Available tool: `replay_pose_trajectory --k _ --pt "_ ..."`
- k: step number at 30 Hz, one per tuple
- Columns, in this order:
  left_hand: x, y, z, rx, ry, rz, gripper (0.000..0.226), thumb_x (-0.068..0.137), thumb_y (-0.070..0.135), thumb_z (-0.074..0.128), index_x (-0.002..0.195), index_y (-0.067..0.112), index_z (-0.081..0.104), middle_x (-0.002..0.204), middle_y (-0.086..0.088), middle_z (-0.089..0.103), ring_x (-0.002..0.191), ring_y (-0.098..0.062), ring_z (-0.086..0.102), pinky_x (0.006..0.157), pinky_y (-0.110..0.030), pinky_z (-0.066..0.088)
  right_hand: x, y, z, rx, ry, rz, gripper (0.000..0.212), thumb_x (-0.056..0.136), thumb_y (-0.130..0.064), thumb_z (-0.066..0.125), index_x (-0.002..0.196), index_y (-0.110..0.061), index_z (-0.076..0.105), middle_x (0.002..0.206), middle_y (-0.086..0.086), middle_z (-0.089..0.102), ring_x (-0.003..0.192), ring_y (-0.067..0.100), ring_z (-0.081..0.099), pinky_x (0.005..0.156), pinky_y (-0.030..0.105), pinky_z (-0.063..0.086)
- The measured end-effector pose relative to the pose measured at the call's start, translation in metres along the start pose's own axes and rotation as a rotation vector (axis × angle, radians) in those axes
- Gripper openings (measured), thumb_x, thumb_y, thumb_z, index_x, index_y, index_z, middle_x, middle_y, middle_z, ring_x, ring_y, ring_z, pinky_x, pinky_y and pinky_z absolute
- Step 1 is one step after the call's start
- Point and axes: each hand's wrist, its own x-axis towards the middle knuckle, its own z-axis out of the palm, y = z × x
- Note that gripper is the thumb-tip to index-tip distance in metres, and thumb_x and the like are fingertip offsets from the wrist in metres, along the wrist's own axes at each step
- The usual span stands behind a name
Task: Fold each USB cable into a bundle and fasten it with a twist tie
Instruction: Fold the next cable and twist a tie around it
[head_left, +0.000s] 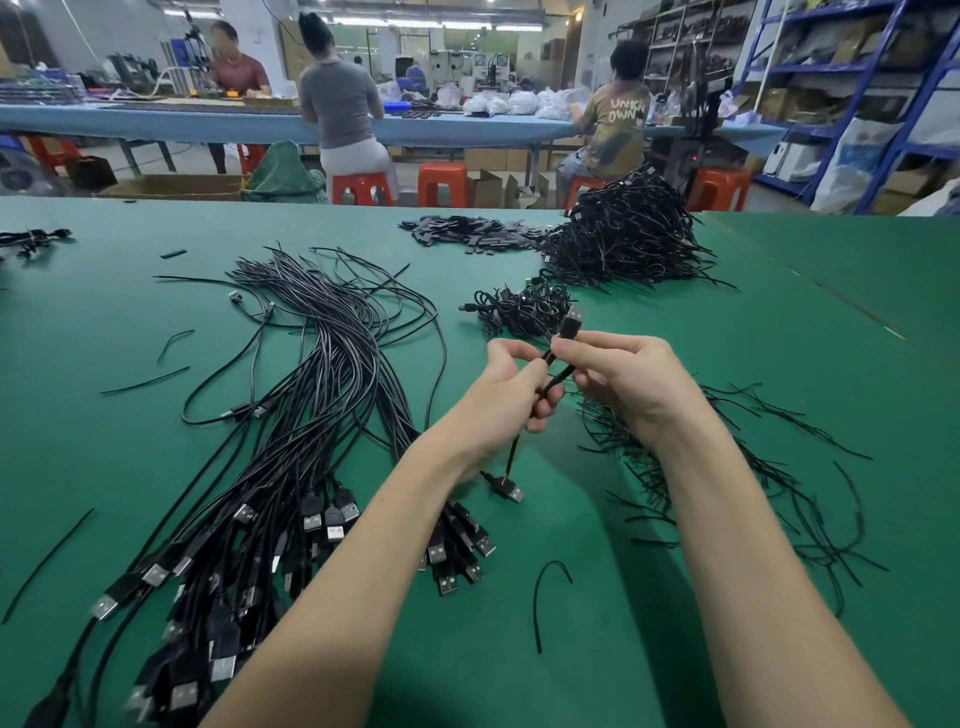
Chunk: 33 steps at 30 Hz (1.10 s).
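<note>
Both the left hand and right hand pinch a thin black USB cable with curled fingers. Its metal plug sticks up just above the right hand's fingertips.

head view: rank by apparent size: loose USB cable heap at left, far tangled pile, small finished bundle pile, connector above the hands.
1. loose USB cable heap
2. far tangled pile, though distance shrinks it
3. small finished bundle pile
4. connector
</note>
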Motion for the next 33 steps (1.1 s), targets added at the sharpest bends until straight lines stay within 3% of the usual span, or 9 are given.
replay_pose_trajectory --k 5,9,12,16,21,23,26,30,33 --pt "0.000 -0.010 -0.001 0.104 0.094 0.056 0.004 0.104 0.018 0.041 0.102 0.018 0.037 0.069 0.009 0.058 0.055 -0.001 0.049 0.049 -0.015 0.041 0.000 0.008 0.003 -0.072 0.003 -0.072 0.026 0.081 -0.015 0.085 0.101 -0.004 0.072 0.064 0.000 0.068 0.050 0.010 0.061 0.054 0.017 0.052" --pt "0.003 -0.010 -0.007 0.022 0.205 0.030 0.006 0.103 0.012 0.042 0.098 0.015 0.040 0.074 0.000 0.058 0.056 -0.006 0.047 0.047 -0.016 0.037 0.001 0.002 -0.018 -0.633 -0.046 -0.098 0.012 0.082 -0.032 0.084 0.088 -0.024 0.078 0.073 -0.010 0.074 0.056 0.003 0.066 0.052 0.015 0.047" --pt "0.004 -0.007 -0.010 -0.099 0.256 0.019 0.010 0.103 0.005 0.039 0.097 0.012 0.039 0.074 -0.004 0.053 0.056 -0.009 0.041 0.045 -0.018 0.033 0.000 0.004 -0.033 -1.077 -0.117 -0.009 0.009 0.074 -0.033 0.088 0.076 -0.031 0.080 0.070 -0.016 0.074 0.071 -0.001 0.067 0.065 0.019 0.048" --pt "0.002 -0.005 -0.009 -0.201 0.268 0.034 0.012 0.103 0.001 0.037 0.097 0.011 0.037 0.073 -0.006 0.052 0.055 -0.009 0.040 0.045 -0.019 0.031 -0.002 0.012 -0.028 -1.237 -0.096 0.086 0.010 0.070 -0.031 0.089 0.070 -0.033 0.079 0.083 -0.009 0.075 0.088 0.013 0.068 0.087 0.033 0.058" --pt "0.002 -0.006 -0.009 -0.203 0.286 0.051 0.010 0.103 0.002 0.041 0.097 0.011 0.039 0.075 -0.007 0.054 0.056 -0.009 0.042 0.047 -0.020 0.032 -0.002 0.015 -0.020 -1.438 -0.108 0.048 0.002 0.085 -0.036 0.073 0.083 -0.035 0.073 0.100 -0.007 0.072 0.097 0.018 0.065 0.080 0.029 0.050" --pt "0.002 -0.007 -0.009 -0.188 0.295 0.060 0.010 0.103 0.004 0.042 0.096 0.012 0.040 0.075 -0.006 0.056 0.055 -0.008 0.043 0.047 -0.019 0.032 -0.001 0.015 -0.018 -1.360 -0.170 -0.023 0.006 0.093 -0.033 0.066 0.090 -0.030 0.070 0.099 -0.005 0.072 0.089 0.015 0.065 0.075 0.027 0.052" --pt "0.002 -0.007 -0.010 -0.097 0.312 0.075 0.011 0.103 0.008 0.045 0.095 0.016 0.043 0.073 -0.002 0.058 0.055 -0.005 0.046 0.044 -0.016 0.034 0.001 0.011 -0.014 -0.957 -0.138 -0.138 0.007 0.098 -0.027 0.063 0.092 -0.024 0.066 0.089 -0.004 0.071 0.070 0.012 0.062 0.062 0.025 0.047" --pt "0.000 -0.009 -0.010 -0.031 0.339 0.094 0.011 0.102 0.011 0.047 0.093 0.017 0.045 0.074 -0.001 0.059 0.055 -0.003 0.047 0.045 -0.014 0.036 -0.004 0.002 -0.007 -0.287 -0.104 -0.195 0.009 0.098 -0.004 0.063 0.105 -0.008 0.068 0.083 0.009 0.069 0.068 0.011 0.068 0.063 0.021 0.055" --pt "0.000 -0.009 -0.010 -0.018 0.342 0.099 0.012 0.102 0.010 0.047 0.092 0.017 0.045 0.074 -0.001 0.059 0.056 -0.005 0.045 0.046 -0.015 0.036 -0.011 -0.009 -0.004 0.106 -0.118 -0.256 0.012 0.091 0.007 0.067 0.098 -0.002 0.071 0.083 0.012 0.072 0.077 0.019 0.074 0.072 0.021 0.059"
